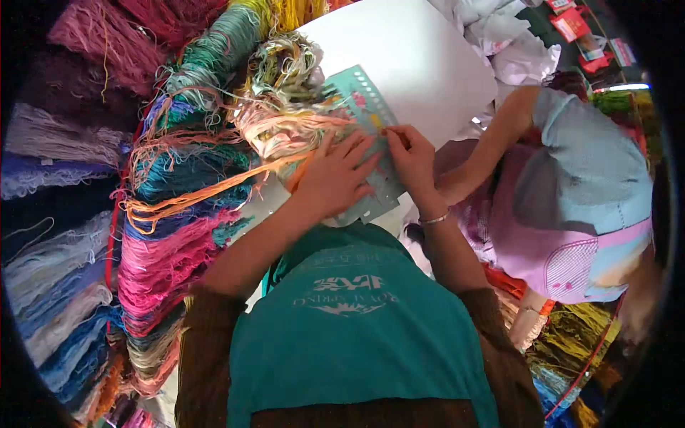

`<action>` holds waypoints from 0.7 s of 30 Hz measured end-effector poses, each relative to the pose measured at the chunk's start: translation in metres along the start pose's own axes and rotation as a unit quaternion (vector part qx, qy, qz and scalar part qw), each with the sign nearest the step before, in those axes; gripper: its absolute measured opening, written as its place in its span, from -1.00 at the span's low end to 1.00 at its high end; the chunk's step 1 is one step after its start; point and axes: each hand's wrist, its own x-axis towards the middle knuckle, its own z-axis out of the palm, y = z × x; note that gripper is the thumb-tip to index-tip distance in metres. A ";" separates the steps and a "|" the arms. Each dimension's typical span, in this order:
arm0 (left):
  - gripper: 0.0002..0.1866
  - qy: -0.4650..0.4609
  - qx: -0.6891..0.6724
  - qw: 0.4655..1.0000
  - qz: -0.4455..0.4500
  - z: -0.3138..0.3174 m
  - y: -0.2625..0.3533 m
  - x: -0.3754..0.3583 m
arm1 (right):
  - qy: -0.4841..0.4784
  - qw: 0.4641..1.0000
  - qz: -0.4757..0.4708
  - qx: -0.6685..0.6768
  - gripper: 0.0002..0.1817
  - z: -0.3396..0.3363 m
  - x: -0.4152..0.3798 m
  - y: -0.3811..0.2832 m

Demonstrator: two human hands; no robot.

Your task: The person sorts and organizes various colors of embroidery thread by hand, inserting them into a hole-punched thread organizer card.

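Observation:
A pale green card [360, 80] with a row of holes along its edge lies at a slant before me, with small red and yellow bits on it. My left hand [335, 175] rests flat across the card and the thread beside it, fingers stretched out. An orange skein of thread [207, 196] runs from the left to beneath this hand. At the card's right edge, my right hand [414, 155] pinches thumb and finger together near the yellow bit. What sits between those fingertips is too small to make out. Pink and cream thread [275, 128] is heaped left of the card.
Skeins of colored thread [160, 264] hang or lie thickly along the left. Behind the card is a white surface [414, 57]. On the right a person in a pink apron [531, 207] leans close, an arm near my right wrist. Crumpled white packets [524, 57] lie at the back right.

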 end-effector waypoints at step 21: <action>-0.39 0.028 0.065 0.994 0.083 0.032 -0.030 0.086 | 0.138 0.987 0.054 0.057 -0.82 -0.013 0.065 0.046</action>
